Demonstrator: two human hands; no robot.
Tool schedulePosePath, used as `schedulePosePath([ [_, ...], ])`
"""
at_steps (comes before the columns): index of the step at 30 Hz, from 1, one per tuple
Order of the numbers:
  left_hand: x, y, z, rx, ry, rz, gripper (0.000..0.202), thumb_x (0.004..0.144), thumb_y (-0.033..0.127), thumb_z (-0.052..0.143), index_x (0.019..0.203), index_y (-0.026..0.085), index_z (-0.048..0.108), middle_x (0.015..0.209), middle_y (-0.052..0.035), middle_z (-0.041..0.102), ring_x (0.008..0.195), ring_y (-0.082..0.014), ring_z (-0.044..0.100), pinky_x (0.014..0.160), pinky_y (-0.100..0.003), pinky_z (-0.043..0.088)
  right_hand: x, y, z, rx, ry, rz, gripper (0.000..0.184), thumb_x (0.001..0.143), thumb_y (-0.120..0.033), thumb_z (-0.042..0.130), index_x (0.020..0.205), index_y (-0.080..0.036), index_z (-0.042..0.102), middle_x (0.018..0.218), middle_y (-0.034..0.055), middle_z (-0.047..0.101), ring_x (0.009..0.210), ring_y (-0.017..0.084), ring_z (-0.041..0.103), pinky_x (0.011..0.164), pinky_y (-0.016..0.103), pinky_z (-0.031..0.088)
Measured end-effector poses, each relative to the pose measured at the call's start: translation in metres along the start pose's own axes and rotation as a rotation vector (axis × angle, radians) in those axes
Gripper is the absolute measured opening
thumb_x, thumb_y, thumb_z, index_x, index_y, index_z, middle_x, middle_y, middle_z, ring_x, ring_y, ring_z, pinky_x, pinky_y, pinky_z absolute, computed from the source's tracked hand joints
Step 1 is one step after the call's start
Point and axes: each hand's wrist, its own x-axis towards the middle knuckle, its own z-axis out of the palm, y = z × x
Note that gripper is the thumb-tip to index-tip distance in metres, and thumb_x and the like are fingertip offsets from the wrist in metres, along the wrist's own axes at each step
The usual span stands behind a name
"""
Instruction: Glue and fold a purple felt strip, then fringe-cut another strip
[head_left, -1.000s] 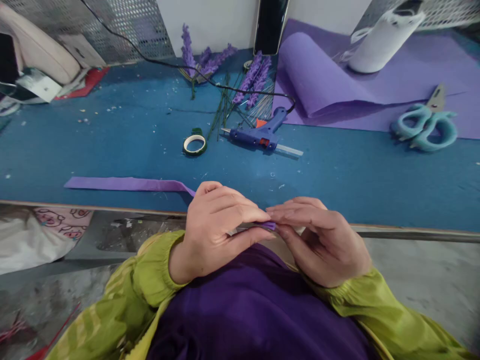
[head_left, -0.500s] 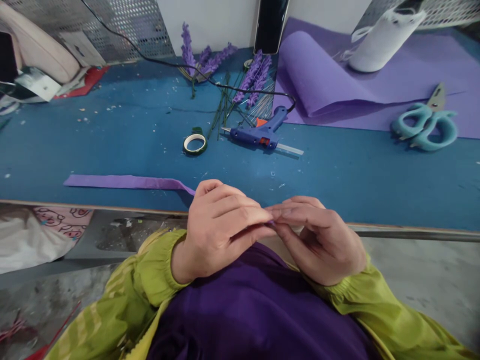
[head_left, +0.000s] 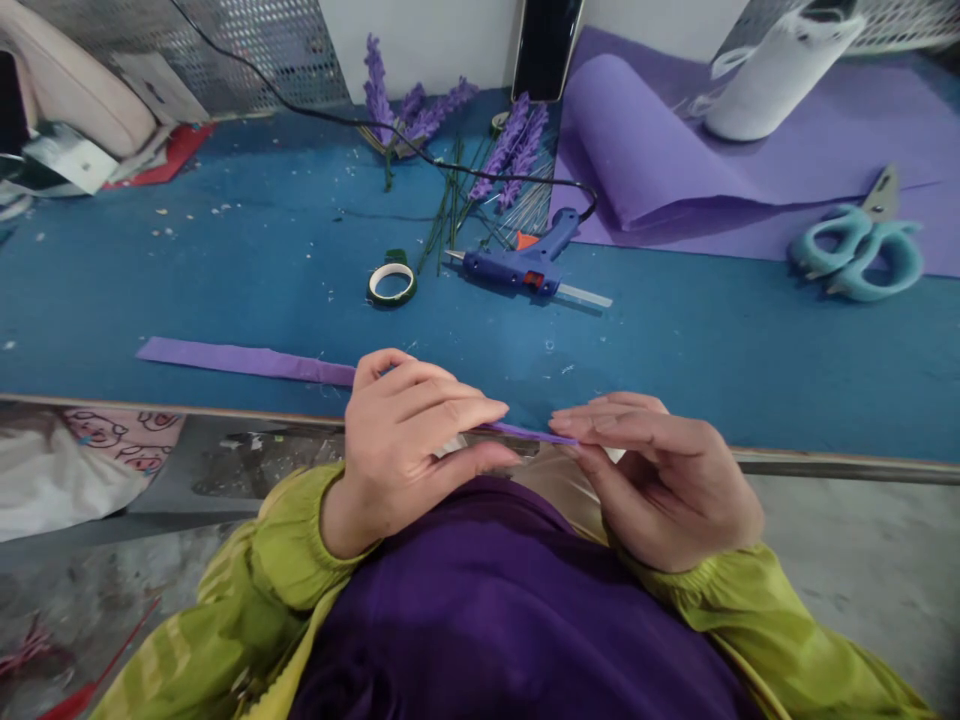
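A long purple strip (head_left: 247,361), perhaps paper or thin foam, lies along the table's front edge and runs under my left hand (head_left: 409,450). My left hand curls loosely round it, with thumb and index finger a little apart at the tips. Between the hands the strip shows as a narrow, folded-looking band. Its end is pinched between the thumb and fingers of my right hand (head_left: 660,475), just over the table edge. How the left hand's other fingers touch the strip is hidden behind the hand.
A blue glue gun (head_left: 517,268) with its black cord (head_left: 337,122) lies ahead, beside a green tape roll (head_left: 391,285). Purple flower stems (head_left: 499,160) and a phone (head_left: 547,50) are behind. Teal scissors (head_left: 859,250) and a white thread cone (head_left: 780,80) rest on purple sheets (head_left: 675,200).
My hands have moved apart, the left one sliding leftward and the right one rightward. A stretch of the purple strip now shows between them.
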Motion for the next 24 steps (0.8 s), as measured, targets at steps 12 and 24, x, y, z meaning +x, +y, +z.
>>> schedulePosePath([
  [12,0.006,0.015,0.011,-0.091,0.012,0.011,0.007,0.087,0.029,0.075,0.091,0.024,0.073,0.086,0.0044,0.079,0.082,-0.0147,0.071,0.088,-0.038,0.041,0.000,-0.003,0.000,-0.013,-0.036,0.006,0.022,0.082,-0.007,0.067,0.099,-0.021,0.069,0.089,0.0034,0.078,0.084,0.017,0.075,0.084,0.035,0.059],
  [24,0.003,0.004,-0.001,0.023,0.018,0.003,0.006,0.089,0.029,0.073,0.083,0.027,0.072,0.079,0.0074,0.078,0.075,-0.0143,0.070,0.086,-0.039,0.041,0.002,0.002,-0.012,-0.099,-0.067,-0.114,0.031,0.081,-0.004,0.065,0.104,-0.024,0.066,0.089,0.0006,0.078,0.081,0.018,0.076,0.081,0.035,0.060],
])
